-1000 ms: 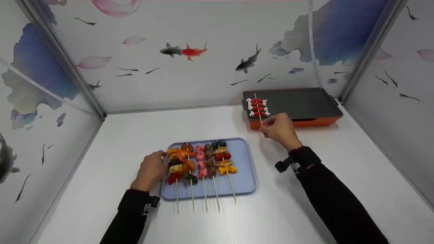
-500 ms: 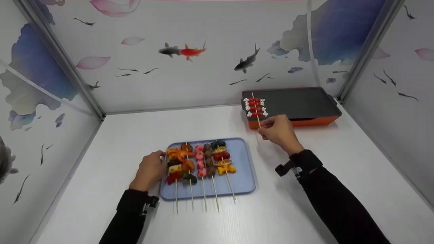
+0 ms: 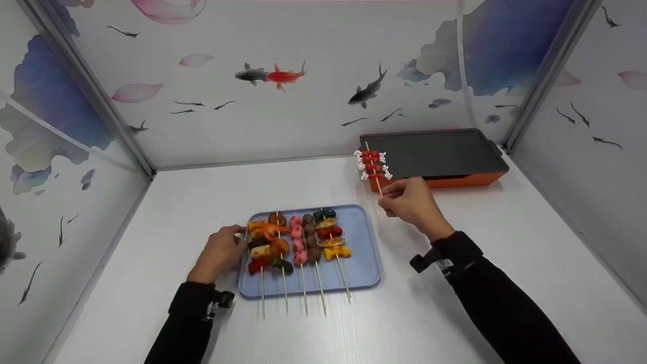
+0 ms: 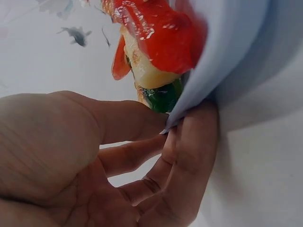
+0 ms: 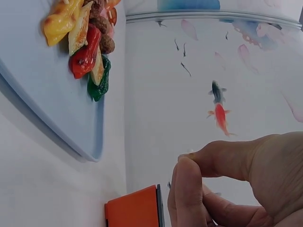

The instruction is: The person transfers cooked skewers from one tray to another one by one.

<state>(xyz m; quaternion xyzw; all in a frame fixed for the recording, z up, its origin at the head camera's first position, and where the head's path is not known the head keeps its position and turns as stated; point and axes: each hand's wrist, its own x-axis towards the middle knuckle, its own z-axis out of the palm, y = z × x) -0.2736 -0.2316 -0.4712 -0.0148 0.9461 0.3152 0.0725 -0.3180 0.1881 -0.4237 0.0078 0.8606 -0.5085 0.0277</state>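
In the head view my right hand (image 3: 415,206) pinches the bare lower end of a skewer (image 3: 373,167) threaded with red pieces that have white knobbly ends. That skewer is over the left front edge of the grill (image 3: 442,151); whether it touches the plate I cannot tell. My left hand (image 3: 218,253) holds the left rim of the blue tray (image 3: 366,253), thumb above and fingers below in the left wrist view (image 4: 189,104). Several food skewers lie side by side on the tray, among them one with pink balls (image 3: 299,242) and one with yellow and red pieces (image 3: 333,241).
The grill has a black plate and an orange base (image 3: 470,180), and stands at the back right of the white table (image 3: 202,197). Printed wall panels (image 3: 283,116) enclose the table at the back and both sides. The skewers' stick ends overhang the tray's front edge.
My right hand has drawn the skewer with red pieces a little left and toward me, from over the grill plate to its left edge. The left hand stays on the tray.
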